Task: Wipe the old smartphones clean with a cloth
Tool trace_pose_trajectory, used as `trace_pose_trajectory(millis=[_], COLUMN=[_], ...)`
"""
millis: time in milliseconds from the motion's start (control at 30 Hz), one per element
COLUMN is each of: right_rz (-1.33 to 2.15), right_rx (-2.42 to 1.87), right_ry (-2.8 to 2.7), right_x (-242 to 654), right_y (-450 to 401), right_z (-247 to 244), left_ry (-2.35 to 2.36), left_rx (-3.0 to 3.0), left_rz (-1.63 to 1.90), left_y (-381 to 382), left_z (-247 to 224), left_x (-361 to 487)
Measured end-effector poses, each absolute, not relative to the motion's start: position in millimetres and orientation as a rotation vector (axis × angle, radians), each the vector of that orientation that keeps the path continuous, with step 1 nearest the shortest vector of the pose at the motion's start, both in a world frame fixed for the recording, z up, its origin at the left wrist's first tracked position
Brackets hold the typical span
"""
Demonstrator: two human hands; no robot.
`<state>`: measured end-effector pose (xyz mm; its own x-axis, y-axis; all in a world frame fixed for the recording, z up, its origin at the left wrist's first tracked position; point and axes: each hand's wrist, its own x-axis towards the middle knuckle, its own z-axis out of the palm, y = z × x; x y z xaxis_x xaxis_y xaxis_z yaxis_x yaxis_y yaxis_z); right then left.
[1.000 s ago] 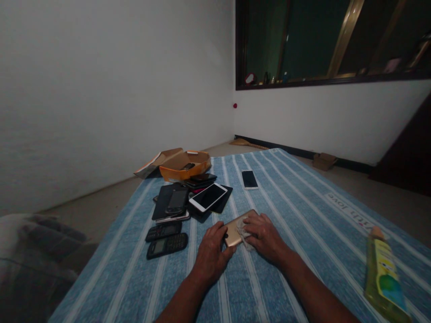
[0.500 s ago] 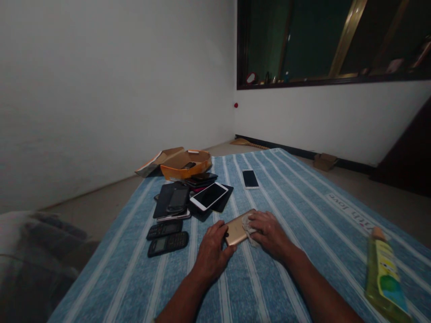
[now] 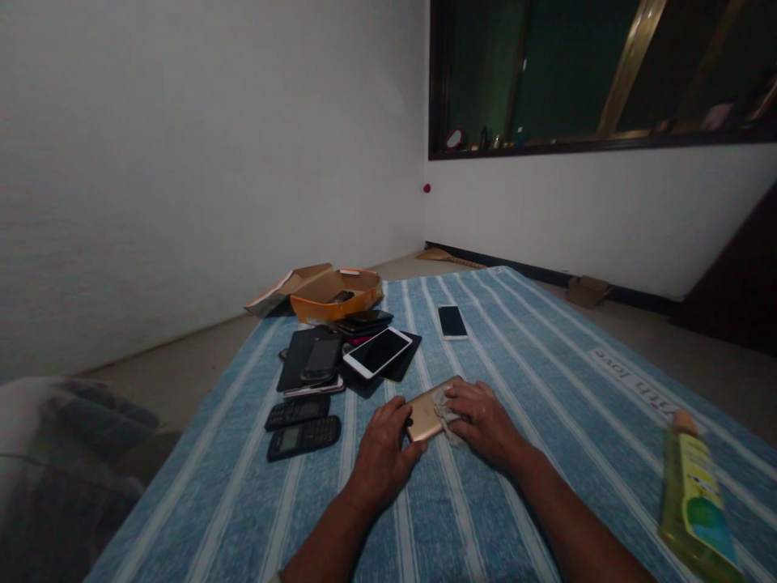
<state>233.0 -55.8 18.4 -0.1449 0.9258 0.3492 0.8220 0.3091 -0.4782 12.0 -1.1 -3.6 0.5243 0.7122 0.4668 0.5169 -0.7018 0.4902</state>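
A gold smartphone (image 3: 423,415) lies back side up on the blue striped cloth (image 3: 522,389). My left hand (image 3: 382,449) grips its near left end, fingers along the far edge and thumb along the near one. A crumpled pale wipe (image 3: 445,413) is pinched under the fingers of my right hand (image 3: 486,425) and presses on the right part of the phone's back. Left of my hands lie two black keypad phones (image 3: 303,437). Beyond them is a pile of phones, with a white smartphone (image 3: 380,353) on top and a dark phone (image 3: 322,358) beside it.
An open orange box (image 3: 337,304) with a phone inside stands at the far left. Another white smartphone (image 3: 452,321) lies alone farther back. At the right edge lies a bottle of yellow-green liquid (image 3: 698,502). A greyish translucent bundle (image 3: 73,470) is at the left.
My right hand and the wipe have shifted very slightly left on the phone's back. My left hand keeps its hold, and the view has tilted a little.
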Motion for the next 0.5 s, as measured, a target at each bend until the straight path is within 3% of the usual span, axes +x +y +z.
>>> trace_pose_trajectory(millis=[500], right_rz=[0.227], right_rx=[-1.520], right_ry=[-2.011], right_x=[245.3], right_y=[-52.2], right_z=[14.6], left_ry=[1.054], left_rx=[2.502], left_rz=[0.923], left_y=[0.0], left_z=[-6.4], left_x=[13.1])
